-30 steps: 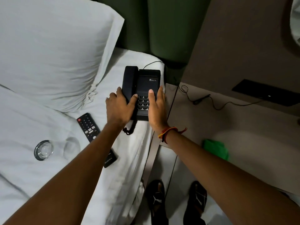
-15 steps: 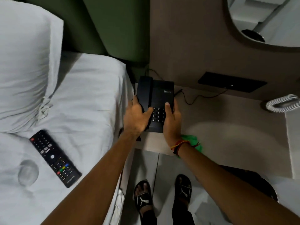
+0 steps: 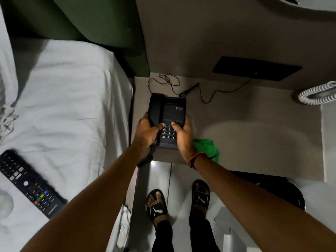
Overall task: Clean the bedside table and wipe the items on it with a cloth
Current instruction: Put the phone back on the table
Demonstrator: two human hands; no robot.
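A black desk telephone point(image 3: 171, 110) sits over the left part of the beige bedside table point(image 3: 254, 128), its handset on the cradle. My left hand point(image 3: 146, 130) grips its left side and my right hand point(image 3: 183, 137) grips its right side, thumbs on the keypad. A crumpled green cloth point(image 3: 208, 147) lies on the table's front edge, just right of my right wrist. The phone's thin black cord point(image 3: 209, 96) trails across the table toward the wall.
A black TV remote point(image 3: 31, 184) lies on the white bed point(image 3: 69, 106) at the left. A black panel point(image 3: 256, 69) is on the wall behind the table. A white coiled cord point(image 3: 316, 93) sits at the far right. My sandalled feet point(image 3: 179, 200) stand on the floor below.
Both hands have carried the telephone from the bed rightward onto the bedside table. The view has swung right with it, so the pillow and glass have slid out of sight.
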